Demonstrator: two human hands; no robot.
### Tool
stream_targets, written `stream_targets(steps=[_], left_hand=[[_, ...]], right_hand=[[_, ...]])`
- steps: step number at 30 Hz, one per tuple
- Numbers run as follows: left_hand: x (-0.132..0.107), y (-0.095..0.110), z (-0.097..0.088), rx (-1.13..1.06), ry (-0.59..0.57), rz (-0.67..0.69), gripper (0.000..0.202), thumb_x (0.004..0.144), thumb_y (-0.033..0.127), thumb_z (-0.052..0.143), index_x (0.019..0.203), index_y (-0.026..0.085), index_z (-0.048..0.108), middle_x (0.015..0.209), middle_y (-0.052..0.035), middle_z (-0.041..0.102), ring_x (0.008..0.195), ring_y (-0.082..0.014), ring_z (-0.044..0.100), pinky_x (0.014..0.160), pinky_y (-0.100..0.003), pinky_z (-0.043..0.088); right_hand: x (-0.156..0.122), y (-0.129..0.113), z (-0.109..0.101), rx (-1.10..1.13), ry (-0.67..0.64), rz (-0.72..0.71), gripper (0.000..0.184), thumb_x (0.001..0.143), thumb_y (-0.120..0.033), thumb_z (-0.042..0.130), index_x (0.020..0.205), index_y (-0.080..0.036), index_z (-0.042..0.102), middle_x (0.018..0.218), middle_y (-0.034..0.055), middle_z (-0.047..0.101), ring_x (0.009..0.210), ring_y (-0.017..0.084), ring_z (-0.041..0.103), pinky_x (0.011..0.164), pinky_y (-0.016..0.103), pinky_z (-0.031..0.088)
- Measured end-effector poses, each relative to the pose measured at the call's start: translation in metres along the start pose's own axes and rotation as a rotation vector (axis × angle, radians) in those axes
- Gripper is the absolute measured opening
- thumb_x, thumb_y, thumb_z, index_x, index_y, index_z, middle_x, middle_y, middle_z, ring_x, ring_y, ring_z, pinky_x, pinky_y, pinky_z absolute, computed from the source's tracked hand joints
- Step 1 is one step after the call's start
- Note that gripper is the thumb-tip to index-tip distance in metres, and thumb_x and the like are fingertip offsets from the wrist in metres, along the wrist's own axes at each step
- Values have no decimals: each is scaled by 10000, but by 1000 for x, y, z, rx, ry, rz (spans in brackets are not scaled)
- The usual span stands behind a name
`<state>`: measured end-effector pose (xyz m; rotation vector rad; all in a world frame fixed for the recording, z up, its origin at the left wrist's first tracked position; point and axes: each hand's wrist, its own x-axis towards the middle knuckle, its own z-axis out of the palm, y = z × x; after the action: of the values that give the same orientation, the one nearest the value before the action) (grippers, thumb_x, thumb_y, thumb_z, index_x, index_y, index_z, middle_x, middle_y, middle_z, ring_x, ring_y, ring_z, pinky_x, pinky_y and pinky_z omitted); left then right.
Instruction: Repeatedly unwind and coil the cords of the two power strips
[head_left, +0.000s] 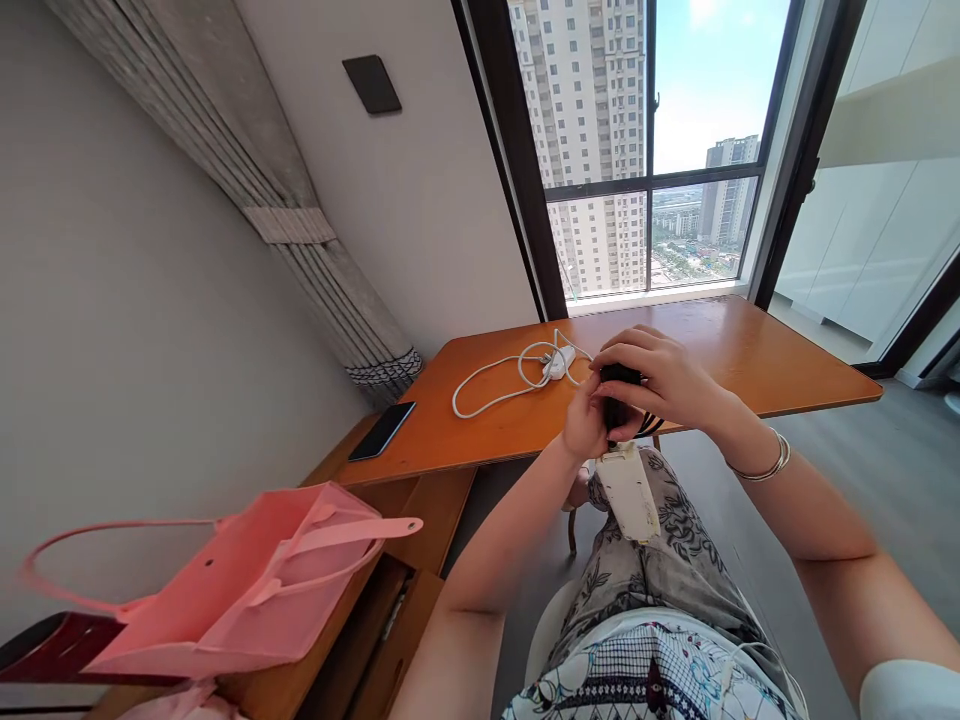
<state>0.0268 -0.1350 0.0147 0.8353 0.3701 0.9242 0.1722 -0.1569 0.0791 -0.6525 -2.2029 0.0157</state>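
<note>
Above my lap, both hands are together on a black object (615, 408), mostly covered by fingers, so its kind is unclear. My left hand (583, 425) is closed round its lower part. My right hand (651, 370) curls over the top, fingers bent against it. Thin black strands (648, 424) show beneath the right palm. Just under the hands, a worn off-white flat block (630, 495) with dark specks lies over my patterned trousers. Its upper end meets the black object; I cannot tell whether they are joined.
On the orange-brown table (495, 430) are a white charger (558, 362) with a looped white cable (480, 408) and a dark phone (382, 431) near the left edge. A pink bag (247, 590) stands at lower left on a wooden cabinet (397, 650). A window lies beyond the table.
</note>
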Motion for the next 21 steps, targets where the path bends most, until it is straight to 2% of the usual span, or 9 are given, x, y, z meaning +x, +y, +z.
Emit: stream_targets(steps=[2,4,7,9,11,14,16,18,21], left_hand=[[0,2,-1,83,-121,-37,289,766,423,668,694,189,515,481,44,442,341,-66,305,346,-190,197],[1,5,-3,153,-163,-57,275,698,363,716,687,185,506,455,64,402,325,-50,261,350,-180,176],[3,9,-6,127,-87,-5,283,718,354,697,690,175,480,543,51,478,317,-9,205,342,-158,141],[5,14,-6,34,-25,44,322,772,371,657,674,178,419,601,52,486,318,13,168,333,-142,127],[7,19,-8,-68,14,65,356,829,387,612,672,185,365,609,68,435,321,22,139,323,-126,121],[8,25,-10,-161,20,42,365,895,402,548,685,192,336,604,86,358,323,26,110,310,-106,119],[8,26,-12,-178,13,4,377,909,412,543,688,193,328,600,93,326,321,25,110,305,-102,126],[7,26,-11,-168,19,-21,387,906,426,563,692,192,341,594,97,312,318,23,125,306,-103,135],[8,25,-8,-120,34,-29,350,911,441,564,723,179,425,582,93,337,314,16,162,309,-110,142]], right_hand=[[1,5,2,97,-57,77,289,987,-428,505,1102,-218,666,1021,60,691,934,196,610,877,369,477],[0,12,5,197,-78,147,293,991,-417,491,1120,-215,658,1030,56,689,928,183,622,877,364,493],[-8,28,12,338,7,249,364,952,-441,552,1233,-221,621,1220,92,644,1069,211,616,942,402,504],[-17,41,18,455,73,337,519,891,-476,636,1346,-241,552,1325,112,599,1160,234,594,972,423,503],[-26,51,23,587,86,442,639,831,-511,697,1387,-250,519,1331,120,605,1108,233,625,928,415,526],[-34,58,30,735,87,617,576,811,-537,700,1272,-202,610,1187,119,674,852,183,669,748,351,548],[-36,58,34,800,111,681,509,796,-538,708,1136,-161,671,993,91,707,742,158,648,681,324,528],[-36,57,36,849,140,688,472,770,-541,727,1025,-145,691,804,45,684,687,147,620,665,318,516],[-34,56,41,833,201,659,456,757,-553,731,968,-151,689,685,3,635,635,136,582,656,318,503]])
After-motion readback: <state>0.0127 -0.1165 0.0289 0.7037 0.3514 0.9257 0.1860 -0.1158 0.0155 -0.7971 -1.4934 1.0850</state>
